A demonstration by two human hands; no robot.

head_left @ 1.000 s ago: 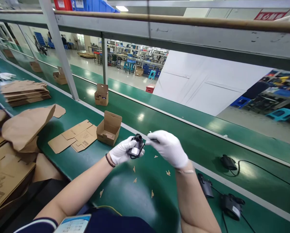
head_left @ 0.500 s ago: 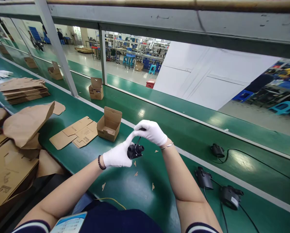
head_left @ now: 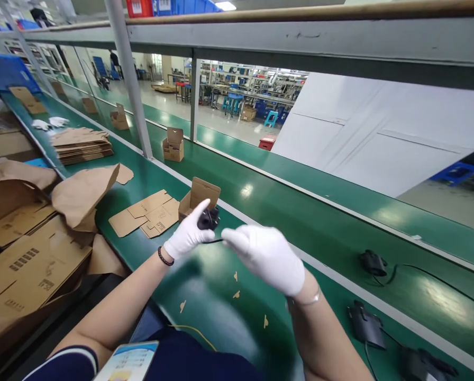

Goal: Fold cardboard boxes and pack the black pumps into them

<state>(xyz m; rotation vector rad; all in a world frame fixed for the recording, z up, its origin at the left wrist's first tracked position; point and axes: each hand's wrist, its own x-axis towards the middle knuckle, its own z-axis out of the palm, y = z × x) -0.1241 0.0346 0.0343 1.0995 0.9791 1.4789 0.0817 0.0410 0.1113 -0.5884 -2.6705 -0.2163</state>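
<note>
My left hand, in a white glove, is closed round a small black device with round stubs, which looks like a pump. A short stretch of black cable runs from it to my gloved right hand, whose fingertips are pressed together on the cable. The rest of the cable is hidden by that hand. Just behind the pump stands a cardboard box with its lid raised; the pump covers part of the box's front. Beside the box, a flattened carton lies on the green bench.
More black corded devices lie at the right. Small cardboard scraps dot the bench. At the left are stacked flat cartons, brown paper and a large carton load. A grey post rises from the divider.
My left hand has carried the pump up and leftward to the box front. My right hand has come lower and nearer, apart from the left. The view has shifted left.
</note>
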